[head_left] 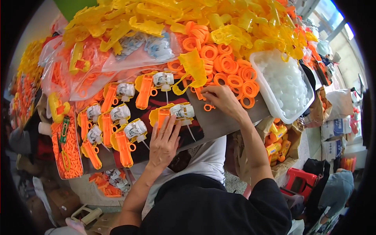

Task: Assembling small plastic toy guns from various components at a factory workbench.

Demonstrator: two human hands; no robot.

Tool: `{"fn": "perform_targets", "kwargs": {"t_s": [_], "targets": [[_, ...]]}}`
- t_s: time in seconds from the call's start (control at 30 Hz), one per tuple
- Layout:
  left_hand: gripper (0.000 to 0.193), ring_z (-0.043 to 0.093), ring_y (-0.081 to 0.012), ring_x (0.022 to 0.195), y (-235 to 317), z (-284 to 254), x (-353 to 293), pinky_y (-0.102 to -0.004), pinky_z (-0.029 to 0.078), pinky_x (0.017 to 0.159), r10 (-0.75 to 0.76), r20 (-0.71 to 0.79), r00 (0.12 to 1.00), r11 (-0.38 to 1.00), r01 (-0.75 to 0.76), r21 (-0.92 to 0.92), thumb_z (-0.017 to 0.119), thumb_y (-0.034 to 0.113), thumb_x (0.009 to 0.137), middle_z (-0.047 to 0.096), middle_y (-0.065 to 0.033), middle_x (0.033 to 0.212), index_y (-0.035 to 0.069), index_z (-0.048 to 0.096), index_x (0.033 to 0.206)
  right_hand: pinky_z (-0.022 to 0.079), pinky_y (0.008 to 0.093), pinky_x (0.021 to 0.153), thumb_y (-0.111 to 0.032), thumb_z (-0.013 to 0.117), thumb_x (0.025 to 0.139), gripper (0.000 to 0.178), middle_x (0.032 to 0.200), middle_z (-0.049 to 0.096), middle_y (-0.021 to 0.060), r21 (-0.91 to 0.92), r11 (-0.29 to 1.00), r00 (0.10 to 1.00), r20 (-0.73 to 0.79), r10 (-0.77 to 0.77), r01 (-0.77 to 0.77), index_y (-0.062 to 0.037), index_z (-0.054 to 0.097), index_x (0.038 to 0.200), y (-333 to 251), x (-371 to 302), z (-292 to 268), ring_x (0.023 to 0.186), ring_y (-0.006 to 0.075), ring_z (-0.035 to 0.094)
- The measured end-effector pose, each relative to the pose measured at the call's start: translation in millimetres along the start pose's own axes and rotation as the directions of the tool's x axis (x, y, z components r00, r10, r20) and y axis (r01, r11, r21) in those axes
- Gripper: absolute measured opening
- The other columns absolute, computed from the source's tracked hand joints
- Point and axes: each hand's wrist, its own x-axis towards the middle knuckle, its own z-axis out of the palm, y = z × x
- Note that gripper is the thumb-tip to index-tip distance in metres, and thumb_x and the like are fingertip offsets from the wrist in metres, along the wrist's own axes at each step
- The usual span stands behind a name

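Note:
My left hand lies with outstretched fingers over a half-built toy gun, a yellow half-shell with an orange handle and a white mechanism. The fingertips rest on its orange handle. To the right, the fingers of my right hand are bent together at an orange plastic piece; the exact grip is partly hidden. Just below them lies a small orange trigger with a ring. Above stands out a loose yellow half-shell. Several similar part-built toy guns lie in rows to the left.
Yellow shells are heaped along the far side. Orange rings pile beside a white tub of translucent pieces. A box of small orange parts stands at the left edge. Below right are a carton of yellow toys and a red stool.

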Motion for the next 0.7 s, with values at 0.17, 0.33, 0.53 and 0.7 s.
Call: {"fn": "perform_targets", "kwargs": {"t_s": [0.17,0.33,0.53,0.7], "targets": [[0.059,0.043,-0.0287,0.145,1,0,0,-0.05,0.033,0.119,-0.009,-0.02,1.0,1.0,0.008,-0.014,0.073,0.011,0.086,0.046,-0.0112,0.156,0.006,0.058,0.143,0.053,0.0345,0.073,-0.013,0.068,0.093,0.026,0.102,0.072,0.0135,-0.105,0.979,0.974,-0.127,-0.189,0.176,-0.0004,0.069,0.115,12,51,18,0.08,0.0242,0.067],[0.057,0.043,-0.0284,0.145,-2,-1,-5,-0.0499,0.032,0.12,-0.012,-0.025,1.0,1.0,0.011,-0.01,0.072,0.012,0.086,0.046,-0.0118,0.156,0.005,0.059,0.141,0.05,0.0429,0.086,-0.013,0.072,0.086,0.012,0.101,0.058,0.0095,-0.444,0.865,0.942,-0.119,-0.314,0.232,-0.0065,0.07,0.096,4,31,52,0.104,0.0307,0.057],[0.059,0.042,-0.0288,0.145,-1,0,2,-0.0489,0.033,0.119,0.028,-0.015,1.0,0.999,-0.028,-0.029,0.071,0.011,0.088,0.041,-0.0123,0.159,0.007,0.055,0.144,0.049,0.0394,0.082,-0.012,0.071,0.087,0.011,0.102,0.058,0.0126,-0.425,0.861,0.886,-0.233,-0.401,0.278,-0.0048,0.07,0.095,31,32,66,0.096,0.0287,0.059],[0.053,0.045,-0.0355,0.141,-10,-4,-4,-0.0468,0.04,0.115,-0.122,-0.203,0.972,0.903,0.024,-0.429,0.07,0.005,0.089,0.047,-0.0132,0.153,0.008,0.059,0.14,0.038,0.0194,0.057,-0.024,0.062,0.103,0.023,0.077,0.057,-0.0032,0.58,0.801,0.989,0.067,0.134,-0.148,-0.0015,0.062,0.106,0,-21,19,0.065,0.0036,0.05]]}}
